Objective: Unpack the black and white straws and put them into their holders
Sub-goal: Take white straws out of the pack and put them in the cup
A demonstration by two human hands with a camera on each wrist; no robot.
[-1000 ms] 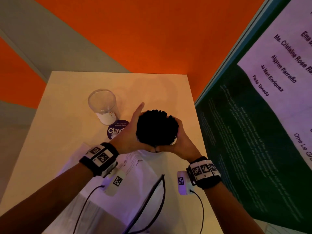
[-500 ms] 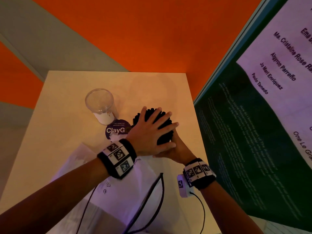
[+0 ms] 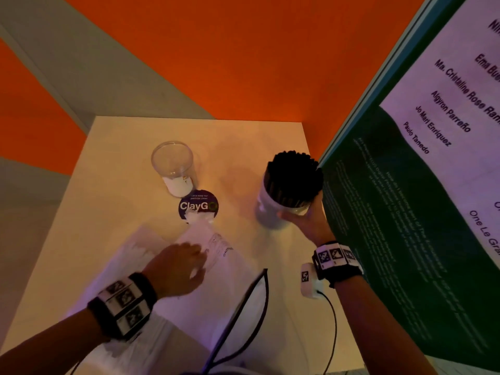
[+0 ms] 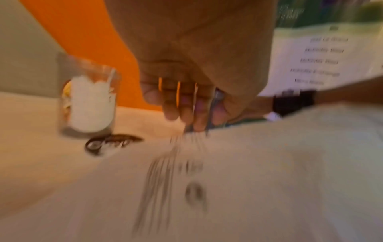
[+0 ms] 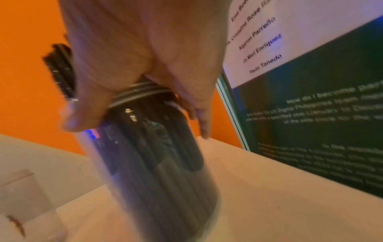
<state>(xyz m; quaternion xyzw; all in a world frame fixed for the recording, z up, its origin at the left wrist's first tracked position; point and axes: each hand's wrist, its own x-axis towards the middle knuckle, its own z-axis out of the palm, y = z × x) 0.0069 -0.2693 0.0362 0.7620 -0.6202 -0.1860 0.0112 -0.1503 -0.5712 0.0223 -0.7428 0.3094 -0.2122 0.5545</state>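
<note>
1. At the near edge of the table (image 3: 81,212), a white plastic bag (image 3: 216,293) lay flat, printed side up, with a black cable (image 3: 243,307) looped across its near right part.
2. Over the bag's left half, the left hand (image 3: 178,269) was palm down with its fingers (image 4: 182,104) straight and slightly spread; it gripped nothing. The wrist view was too blurred to show whether the fingertips touched the plastic.
3. To the right and a little farther back, the right hand (image 3: 308,220) was wrapped round the near side of a clear holder (image 3: 270,212), thumb (image 5: 87,114) on one wall and fingers on the other.
4. Inside that holder, the black straws (image 3: 293,177) stood packed upright, their ends rising above the rim. The holder was close beside the dark green poster board (image 3: 405,212) at the table's right edge. Whether its base met the table could not be told.
5. Left of centre, a round dark sticker (image 3: 198,207) marked "ClayGO" lay on the table, partly covered by the bag's far edge.
6. Just beyond the sticker, a second clear holder (image 3: 173,163) stood upright with something white in its bottom.
7. Farthest back, an orange wall (image 3: 243,63) closed the scene.
</note>
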